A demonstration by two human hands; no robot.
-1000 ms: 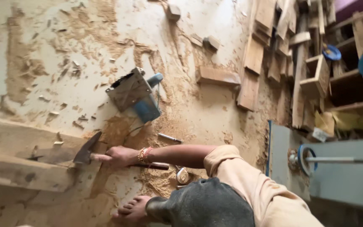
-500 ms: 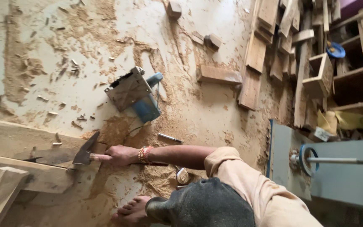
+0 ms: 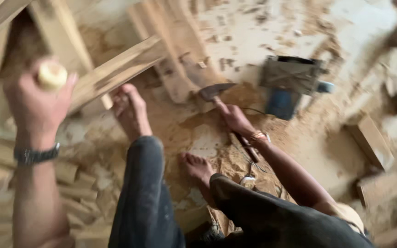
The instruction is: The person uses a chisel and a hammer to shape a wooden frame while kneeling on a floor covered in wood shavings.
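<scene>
Sawdust and chips already lay thick around the plank in the upper left of the frame, its shaping seemingly unfinished, while the right hand clenched the adze at centre and the left hand gripped a pale knob.

Right hand around adze, left hand around pale knob.
</scene>
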